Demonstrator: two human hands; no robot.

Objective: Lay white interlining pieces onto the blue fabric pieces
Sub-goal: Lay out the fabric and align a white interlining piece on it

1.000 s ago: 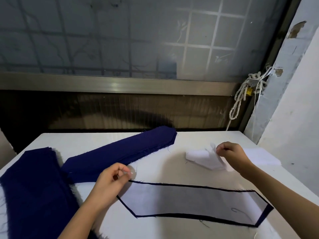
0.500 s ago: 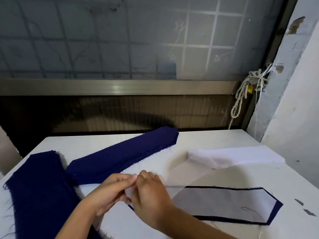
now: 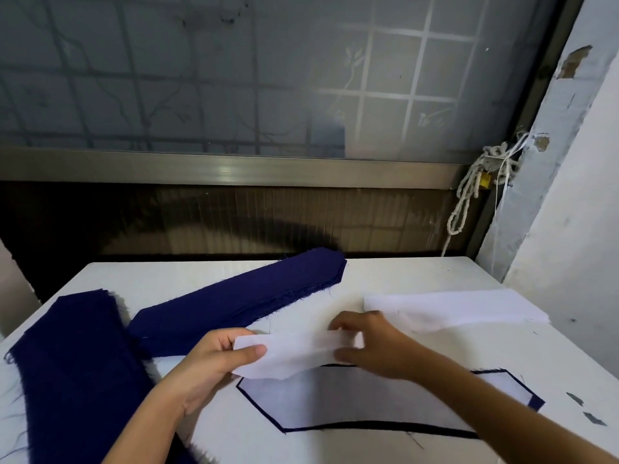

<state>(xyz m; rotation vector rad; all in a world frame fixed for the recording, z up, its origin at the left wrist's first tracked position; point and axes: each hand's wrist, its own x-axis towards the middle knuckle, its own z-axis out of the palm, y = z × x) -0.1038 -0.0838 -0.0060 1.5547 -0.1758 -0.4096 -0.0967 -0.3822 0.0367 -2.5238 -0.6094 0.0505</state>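
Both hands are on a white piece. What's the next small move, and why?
Probably draw the hands apart to open the white interlining piece flat: the left hand pinches its end, the right hand grips farther along, and it looks folded.

From where I stood, no text, label, brand, number or sign could be read on anything in view.
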